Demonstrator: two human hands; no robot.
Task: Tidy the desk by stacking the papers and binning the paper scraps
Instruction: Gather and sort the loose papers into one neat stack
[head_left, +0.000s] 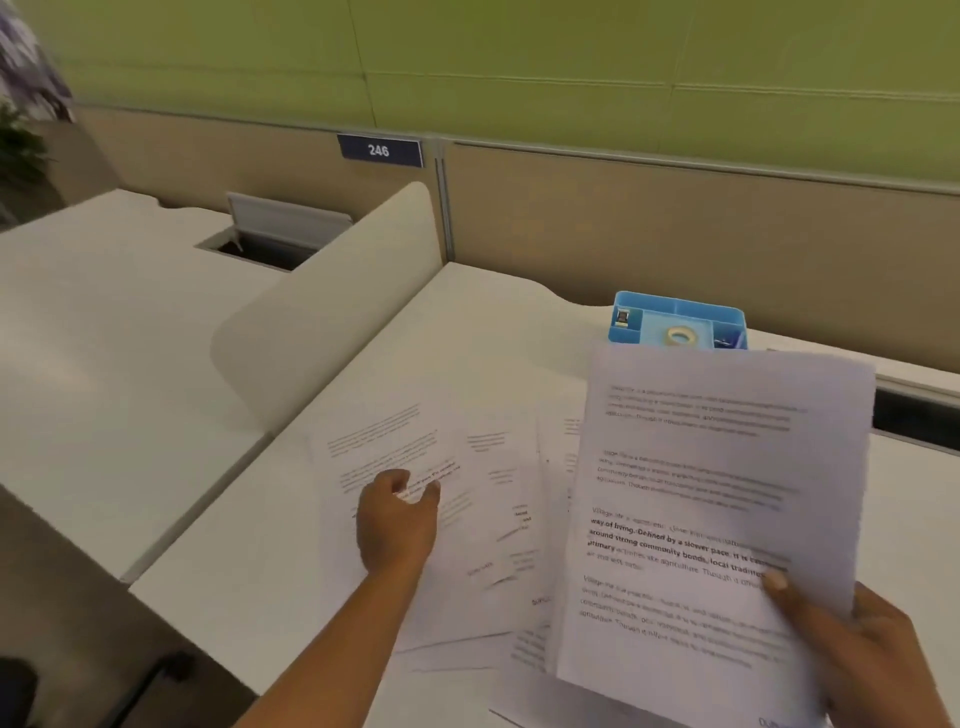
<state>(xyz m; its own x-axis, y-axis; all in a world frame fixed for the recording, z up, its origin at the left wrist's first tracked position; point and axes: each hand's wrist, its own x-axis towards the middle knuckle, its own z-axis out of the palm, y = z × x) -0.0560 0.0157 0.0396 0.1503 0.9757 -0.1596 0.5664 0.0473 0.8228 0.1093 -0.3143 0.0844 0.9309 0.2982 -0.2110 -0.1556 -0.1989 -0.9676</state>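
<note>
Several printed white sheets (488, 499) lie fanned and overlapping on the white desk (234, 587). My right hand (857, 644) holds a small stack of printed sheets (717, 499) upright above the desk, thumb on the front page. My left hand (397, 519) rests on the leftmost loose sheet (374, 441), fingers curled and pinching at the paper near a small crumpled bit; whether it grips the sheet is unclear. No bin is in view.
A blue desk organiser (680, 299) with a tape roll stands behind the held sheets. A rounded beige divider (332, 317) separates this desk from the neighbouring desk (104, 322), which has an open cable hatch (260, 244). A partition with a "246" plate (379, 150) runs along the back.
</note>
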